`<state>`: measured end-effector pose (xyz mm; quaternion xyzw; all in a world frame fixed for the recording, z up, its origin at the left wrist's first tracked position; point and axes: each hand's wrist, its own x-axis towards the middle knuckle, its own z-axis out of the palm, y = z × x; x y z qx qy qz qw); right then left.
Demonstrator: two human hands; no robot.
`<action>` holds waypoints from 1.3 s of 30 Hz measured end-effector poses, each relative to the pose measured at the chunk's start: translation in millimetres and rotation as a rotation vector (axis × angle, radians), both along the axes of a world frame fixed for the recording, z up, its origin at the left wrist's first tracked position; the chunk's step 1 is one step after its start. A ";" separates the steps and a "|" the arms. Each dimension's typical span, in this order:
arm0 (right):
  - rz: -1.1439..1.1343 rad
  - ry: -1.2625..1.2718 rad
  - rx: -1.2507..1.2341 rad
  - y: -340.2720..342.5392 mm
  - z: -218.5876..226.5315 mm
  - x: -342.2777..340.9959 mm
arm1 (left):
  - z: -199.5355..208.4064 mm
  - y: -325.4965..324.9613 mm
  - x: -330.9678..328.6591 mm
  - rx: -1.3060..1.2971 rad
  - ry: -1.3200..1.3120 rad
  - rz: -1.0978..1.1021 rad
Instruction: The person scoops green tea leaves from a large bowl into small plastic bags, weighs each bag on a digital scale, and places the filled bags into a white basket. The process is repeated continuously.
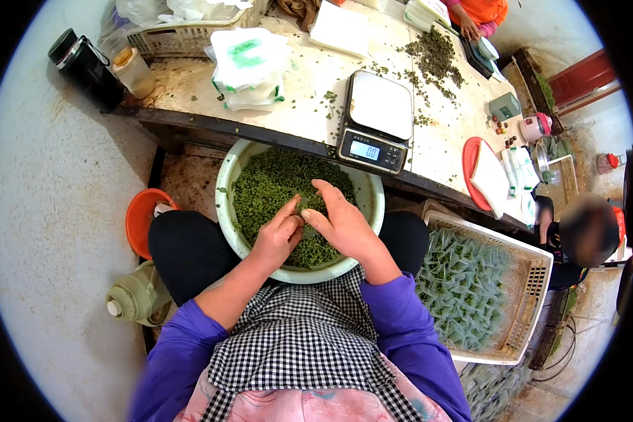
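Observation:
In my lap rests a pale round basin (226, 211) filled with small green berries (278, 172) that look like green peppercorns. Both hands are over the berries, close together near the basin's middle. My left hand (278, 243) has its fingers curled and drawn together, the index fingertip pointing forward; what they hold, if anything, is too small to make out. My right hand (344, 224) has its thumb and fingers apart, the thumb close to the left fingertips. Ahead, on the table's near edge, sits a digital scale (381, 109) with a bare plate and lit display.
Stacked plastic bags (250, 67) and a black flask (84, 70) stand on the table (183, 88). At my right is a crate (527, 281) of filled clear bags (464, 288). An orange bucket (144, 221) and green jug (137, 295) are left. Two other people work beyond.

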<state>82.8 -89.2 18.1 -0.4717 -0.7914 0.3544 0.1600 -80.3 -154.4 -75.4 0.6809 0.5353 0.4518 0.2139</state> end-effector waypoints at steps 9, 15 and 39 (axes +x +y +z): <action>-0.114 -0.515 -0.022 5.1 -14.4 -23.0 | -5.2 -5.4 4.1 0.064 0.000 -0.057; -0.064 -0.110 0.168 -11.5 -1.1 -18.2 | -1.8 -8.3 -6.4 -0.066 -0.048 -0.011; -0.091 -0.324 0.211 -6.3 -6.8 -8.8 | 9.5 -17.9 -3.1 -0.086 0.017 -0.066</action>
